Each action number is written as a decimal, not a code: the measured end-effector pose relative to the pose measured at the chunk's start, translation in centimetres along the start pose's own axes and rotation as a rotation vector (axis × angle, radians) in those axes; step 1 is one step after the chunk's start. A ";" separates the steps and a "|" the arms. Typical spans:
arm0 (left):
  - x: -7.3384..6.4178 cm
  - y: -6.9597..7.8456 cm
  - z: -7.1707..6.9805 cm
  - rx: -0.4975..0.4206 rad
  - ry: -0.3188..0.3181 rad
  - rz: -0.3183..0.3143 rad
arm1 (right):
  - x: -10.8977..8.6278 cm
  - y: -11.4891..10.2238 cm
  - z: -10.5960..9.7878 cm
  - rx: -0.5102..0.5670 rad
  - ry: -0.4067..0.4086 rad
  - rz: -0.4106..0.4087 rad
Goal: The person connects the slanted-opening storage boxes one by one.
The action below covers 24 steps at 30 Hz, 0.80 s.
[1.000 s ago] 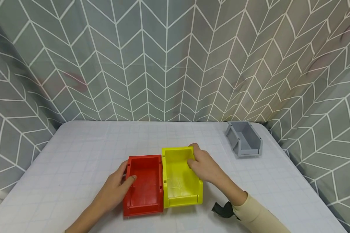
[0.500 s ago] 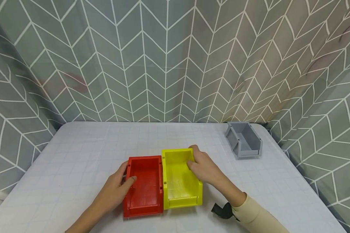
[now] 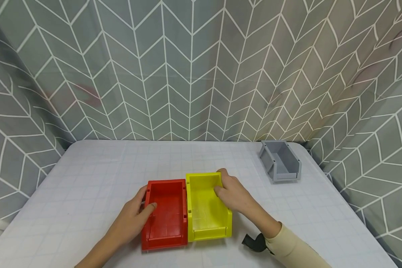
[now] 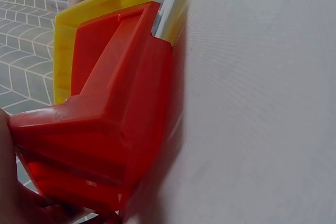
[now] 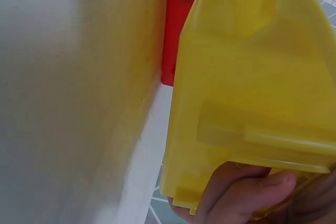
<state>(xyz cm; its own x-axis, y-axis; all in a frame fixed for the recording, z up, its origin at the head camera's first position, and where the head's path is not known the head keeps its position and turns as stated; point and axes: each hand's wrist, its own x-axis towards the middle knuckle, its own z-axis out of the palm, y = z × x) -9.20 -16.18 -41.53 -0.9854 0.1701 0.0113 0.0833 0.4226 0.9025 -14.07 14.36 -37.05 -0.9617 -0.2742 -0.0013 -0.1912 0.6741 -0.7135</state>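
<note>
Side by side at the near middle of the table are a red plastic bin [image 3: 166, 212] and a yellow plastic bin [image 3: 206, 208], their long walls against each other. My left hand [image 3: 130, 219] grips the red bin's left wall, thumb over the rim, the other fingers mostly hidden outside. On the far right wall of the yellow bin, my right hand [image 3: 234, 191] pinches the rim with its thumb inside. The yellow bin reaches slightly farther back than the red one. In the right wrist view, fingers [image 5: 236, 192] curl around the yellow bin's edge.
A grey bin [image 3: 281, 162] stands at the table's back right corner. Beside the right sleeve lies a black curved strap-like piece [image 3: 254, 242]. A white cloth [image 3: 97, 178] covers the table, and a patterned grey curtain [image 3: 201, 74] hangs behind it.
The yellow bin has slid slightly toward me along the red bin, my right hand moving with it. My left hand and the red bin stay nearly where they were.
</note>
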 end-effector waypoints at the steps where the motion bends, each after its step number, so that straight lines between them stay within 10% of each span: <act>1: 0.0 0.0 0.0 -0.001 0.001 -0.004 | 0.0 0.0 0.0 -0.002 -0.001 -0.001; 24: -0.1 -0.1 0.1 0.013 0.000 0.007 | 0.2 0.6 0.9 -0.055 -0.010 0.018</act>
<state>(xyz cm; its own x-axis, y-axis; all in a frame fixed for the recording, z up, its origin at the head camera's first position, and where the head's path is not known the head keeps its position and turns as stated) -9.06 -16.22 -41.68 -0.9848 0.1727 0.0173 0.0917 0.4330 0.8967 -14.25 14.09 -38.12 -0.9631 -0.2685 -0.0211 -0.1846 0.7152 -0.6741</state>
